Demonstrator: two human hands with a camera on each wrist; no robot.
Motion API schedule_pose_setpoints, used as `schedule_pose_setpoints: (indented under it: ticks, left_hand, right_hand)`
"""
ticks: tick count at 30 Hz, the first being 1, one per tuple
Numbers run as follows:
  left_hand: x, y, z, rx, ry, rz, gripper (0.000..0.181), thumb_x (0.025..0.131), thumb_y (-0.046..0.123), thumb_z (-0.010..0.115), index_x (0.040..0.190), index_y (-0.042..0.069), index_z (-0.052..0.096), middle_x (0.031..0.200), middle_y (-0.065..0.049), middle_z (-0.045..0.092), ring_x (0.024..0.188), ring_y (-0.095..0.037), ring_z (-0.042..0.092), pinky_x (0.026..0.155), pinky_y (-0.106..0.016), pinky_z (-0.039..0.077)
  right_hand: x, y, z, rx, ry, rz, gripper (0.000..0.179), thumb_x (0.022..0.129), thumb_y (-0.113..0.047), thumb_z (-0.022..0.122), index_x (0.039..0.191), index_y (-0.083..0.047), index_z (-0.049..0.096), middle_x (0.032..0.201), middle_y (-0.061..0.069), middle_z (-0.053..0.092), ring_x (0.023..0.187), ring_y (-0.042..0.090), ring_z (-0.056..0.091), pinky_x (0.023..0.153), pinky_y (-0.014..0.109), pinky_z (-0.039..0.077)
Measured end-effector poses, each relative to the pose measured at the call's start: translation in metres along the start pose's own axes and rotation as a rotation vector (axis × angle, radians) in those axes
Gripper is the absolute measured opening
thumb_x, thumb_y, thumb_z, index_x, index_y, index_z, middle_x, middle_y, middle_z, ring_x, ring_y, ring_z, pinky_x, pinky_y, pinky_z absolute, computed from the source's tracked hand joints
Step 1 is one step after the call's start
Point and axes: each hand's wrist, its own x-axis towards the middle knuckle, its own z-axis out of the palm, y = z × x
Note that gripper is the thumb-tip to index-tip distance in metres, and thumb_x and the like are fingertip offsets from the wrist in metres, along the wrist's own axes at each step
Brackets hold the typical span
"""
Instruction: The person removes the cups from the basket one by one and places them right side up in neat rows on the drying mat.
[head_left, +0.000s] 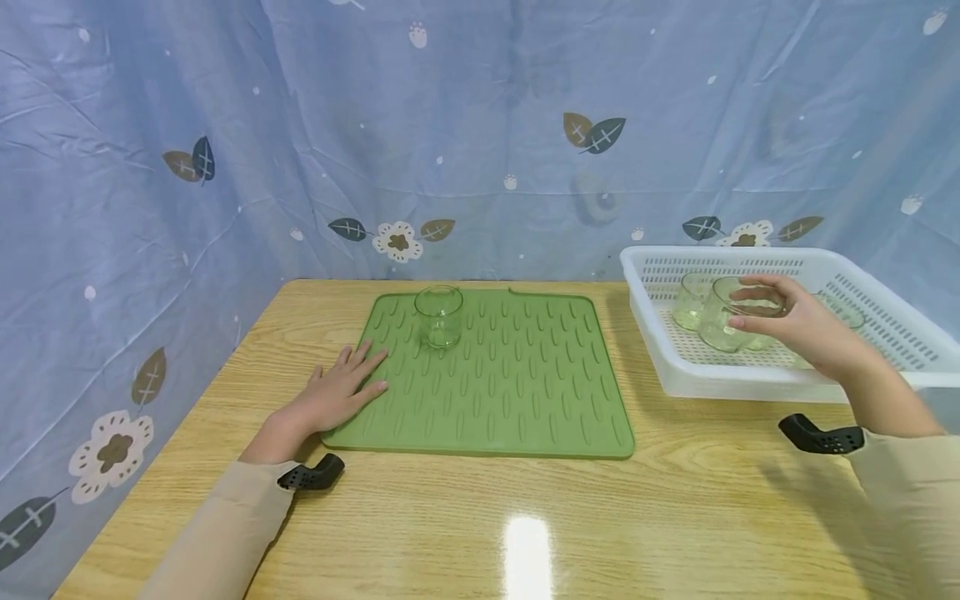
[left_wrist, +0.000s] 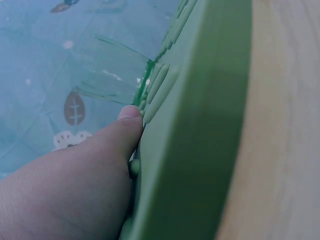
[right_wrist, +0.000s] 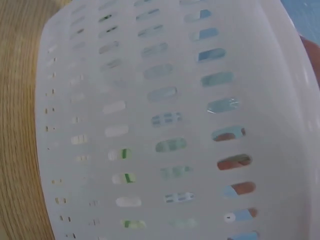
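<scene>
My left hand (head_left: 337, 398) lies with spread fingers on the left edge of a green ribbed mat (head_left: 510, 375). In the left wrist view its thumb (left_wrist: 131, 114) rests along the mat's edge. A clear drinking glass (head_left: 440, 321) stands on the mat's back left part, beyond that hand. Over at the right, my right hand (head_left: 806, 329) reaches into a white plastic basket (head_left: 750, 377). Its thumb and curved fingers grip a clear glass (head_left: 718, 321) from the right side. The right wrist view shows mostly the slotted basket wall (right_wrist: 130, 115), which hides the grip.
More glasses stand in the basket, one at the left (head_left: 688, 302) and another at the right (head_left: 843, 310). The wooden table (head_left: 420, 517) extends in front of the mat. A blue patterned curtain (head_left: 480, 125) hangs behind and at the left. Both wrists carry black devices (head_left: 821, 437).
</scene>
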Motion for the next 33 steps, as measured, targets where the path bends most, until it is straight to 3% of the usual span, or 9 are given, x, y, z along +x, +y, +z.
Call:
schedule_pose_setpoints:
  ticks: [8,15,22,24,30,33]
  left_hand:
    - [-0.001,0.0,-0.001,-0.003,0.007,0.009,0.071,0.109,0.053,0.04,0.165,0.014,0.023,0.169,-0.021,0.008,0.152,-0.05,0.001,0.108,-0.082,0.0]
    - [-0.002,0.001,-0.001,-0.006,0.001,0.002,0.07,0.109,0.052,0.041,0.165,0.013,0.023,0.169,-0.021,0.008,0.153,-0.049,0.001,0.109,-0.081,0.0]
    - [-0.002,0.003,-0.003,0.0,-0.001,-0.002,0.069,0.11,0.049,0.041,0.165,0.012,0.024,0.169,-0.022,0.009,0.152,-0.05,0.002,0.109,-0.081,0.001]
    - [-0.002,0.003,-0.004,-0.001,0.0,-0.003,0.068,0.11,0.049,0.042,0.165,0.012,0.024,0.169,-0.022,0.009,0.152,-0.05,0.002,0.109,-0.081,0.001]
    - [-0.002,0.001,-0.002,0.002,-0.001,-0.003,0.069,0.11,0.05,0.041,0.165,0.013,0.023,0.169,-0.022,0.009,0.152,-0.05,0.002,0.109,-0.081,0.001]
    - [-0.001,0.0,-0.002,0.005,-0.002,-0.001,0.069,0.11,0.051,0.04,0.165,0.013,0.023,0.169,-0.022,0.008,0.152,-0.05,0.001,0.109,-0.081,0.001]
  right_hand:
    - [0.002,-0.002,0.002,0.01,0.008,0.013,0.063,0.102,-0.006,0.063,0.156,-0.012,0.032,0.127,-0.017,0.045,0.106,-0.015,0.052,0.083,0.009,0.045]
    - [0.003,-0.005,0.006,0.025,0.006,0.004,0.058,0.102,-0.006,0.064,0.153,-0.02,0.041,0.129,-0.023,0.044,0.109,-0.013,0.05,0.085,0.008,0.044]
    - [0.005,-0.016,0.013,-0.009,0.084,0.039,0.047,0.104,-0.018,0.064,0.145,-0.028,0.044,0.123,-0.013,0.045,0.104,-0.01,0.05,0.08,0.011,0.04]
    - [0.005,-0.019,0.015,-0.014,0.112,0.044,0.047,0.103,-0.02,0.065,0.145,-0.028,0.044,0.122,-0.011,0.046,0.103,-0.008,0.05,0.079,0.011,0.041]
    - [0.007,-0.027,0.018,-0.035,0.15,0.037,0.058,0.104,-0.023,0.065,0.153,-0.01,0.036,0.124,-0.013,0.046,0.104,-0.008,0.048,0.079,0.009,0.041]
    - [0.008,-0.03,0.02,-0.028,0.154,0.019,0.054,0.104,-0.022,0.064,0.151,-0.013,0.039,0.123,-0.018,0.048,0.105,-0.008,0.049,0.08,0.01,0.041]
